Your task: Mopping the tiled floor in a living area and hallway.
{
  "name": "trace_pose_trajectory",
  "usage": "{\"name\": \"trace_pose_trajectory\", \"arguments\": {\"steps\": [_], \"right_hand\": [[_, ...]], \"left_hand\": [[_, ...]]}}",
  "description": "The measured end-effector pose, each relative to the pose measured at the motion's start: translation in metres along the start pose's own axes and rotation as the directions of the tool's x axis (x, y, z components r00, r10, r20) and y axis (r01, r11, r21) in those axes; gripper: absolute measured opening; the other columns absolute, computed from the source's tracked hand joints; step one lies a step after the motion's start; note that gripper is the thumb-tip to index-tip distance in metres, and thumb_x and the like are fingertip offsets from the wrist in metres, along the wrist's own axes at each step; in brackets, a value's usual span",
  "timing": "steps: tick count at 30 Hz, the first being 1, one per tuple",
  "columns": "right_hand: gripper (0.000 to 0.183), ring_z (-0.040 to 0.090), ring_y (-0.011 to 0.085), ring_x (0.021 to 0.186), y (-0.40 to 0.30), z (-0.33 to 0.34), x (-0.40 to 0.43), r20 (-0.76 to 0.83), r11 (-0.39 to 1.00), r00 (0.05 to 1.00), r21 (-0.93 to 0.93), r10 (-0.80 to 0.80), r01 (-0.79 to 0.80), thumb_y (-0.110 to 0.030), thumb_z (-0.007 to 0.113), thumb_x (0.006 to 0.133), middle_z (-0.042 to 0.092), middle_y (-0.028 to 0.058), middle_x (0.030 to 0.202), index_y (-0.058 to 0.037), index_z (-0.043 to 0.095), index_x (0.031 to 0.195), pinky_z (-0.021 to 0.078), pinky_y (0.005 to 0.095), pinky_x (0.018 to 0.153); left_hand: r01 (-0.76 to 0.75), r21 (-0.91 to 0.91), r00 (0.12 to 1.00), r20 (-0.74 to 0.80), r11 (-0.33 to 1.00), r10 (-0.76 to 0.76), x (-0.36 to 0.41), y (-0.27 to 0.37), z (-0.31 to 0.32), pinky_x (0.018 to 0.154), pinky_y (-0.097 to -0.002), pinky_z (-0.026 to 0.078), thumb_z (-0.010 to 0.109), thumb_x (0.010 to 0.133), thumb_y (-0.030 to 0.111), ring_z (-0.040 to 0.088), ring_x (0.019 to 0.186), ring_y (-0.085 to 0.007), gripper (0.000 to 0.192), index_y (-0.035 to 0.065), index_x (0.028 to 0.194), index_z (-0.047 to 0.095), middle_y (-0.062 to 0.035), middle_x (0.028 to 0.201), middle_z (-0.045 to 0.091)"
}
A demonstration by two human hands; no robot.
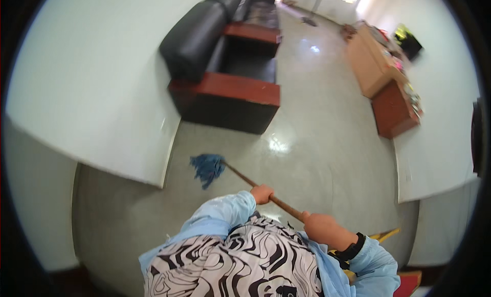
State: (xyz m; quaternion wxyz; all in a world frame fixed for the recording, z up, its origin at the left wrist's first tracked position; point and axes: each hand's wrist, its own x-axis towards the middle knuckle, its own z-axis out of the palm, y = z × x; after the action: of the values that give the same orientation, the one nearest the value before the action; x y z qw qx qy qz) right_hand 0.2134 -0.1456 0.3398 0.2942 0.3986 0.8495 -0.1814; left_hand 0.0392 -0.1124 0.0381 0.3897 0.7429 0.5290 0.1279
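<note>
A mop with a brown wooden handle (245, 178) slants across the picture, from lower right to upper left. Its blue cloth head (208, 169) lies on the shiny grey floor (307, 159), in front of the near end of a sofa. My left hand (262, 194) is closed around the middle part of the handle. Nearer to my body, my right hand (324, 228) grips the upper end of the same handle; a black band is on that wrist.
A black sofa with red-brown armrests (241, 89) stands along the left wall (115, 86). Cabinets (395, 109) with assorted items on top line the right wall. A wall corner juts out at left (163, 182). A pedestal fan (309, 21) stands at the far end.
</note>
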Motion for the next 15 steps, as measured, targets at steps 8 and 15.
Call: {"name": "trace_pose_trajectory", "arguments": {"steps": [8, 15], "right_hand": [[0.026, 0.058, 0.0384, 0.068, 0.081, -0.026, 0.051, 0.077, 0.956, 0.954, -0.03, -0.289, 0.292, -0.015, 0.055, 0.077, 0.06, 0.0187, 0.07, 0.0, 0.045, 0.095, 0.0455, 0.0474, 0.061], [0.022, 0.06, 0.0355, 0.069, 0.063, -0.023, 0.169, 0.091, 0.823, 0.836, -0.144, -0.541, 0.549, -0.015, 0.055, 0.076, 0.061, 0.0166, 0.072, -0.0025, 0.049, 0.093, 0.0468, 0.0454, 0.06]], "left_hand": [[0.268, -0.109, 0.892, -0.348, 0.957, -0.289, 0.008, 0.013, 0.012, 0.067, -0.0439, 0.047, 0.057, 0.068, 0.013, 0.057, 0.082, -0.0326, 0.008, 0.0127, 0.075, 0.059, -0.0104, 0.079, 0.061], [0.451, -0.255, 0.659, -0.552, 0.856, -0.511, -0.038, -0.042, 0.015, 0.069, -0.0434, 0.044, 0.063, 0.062, 0.007, 0.054, 0.08, -0.0331, 0.012, 0.0102, 0.072, 0.056, -0.0105, 0.075, 0.059]]}}
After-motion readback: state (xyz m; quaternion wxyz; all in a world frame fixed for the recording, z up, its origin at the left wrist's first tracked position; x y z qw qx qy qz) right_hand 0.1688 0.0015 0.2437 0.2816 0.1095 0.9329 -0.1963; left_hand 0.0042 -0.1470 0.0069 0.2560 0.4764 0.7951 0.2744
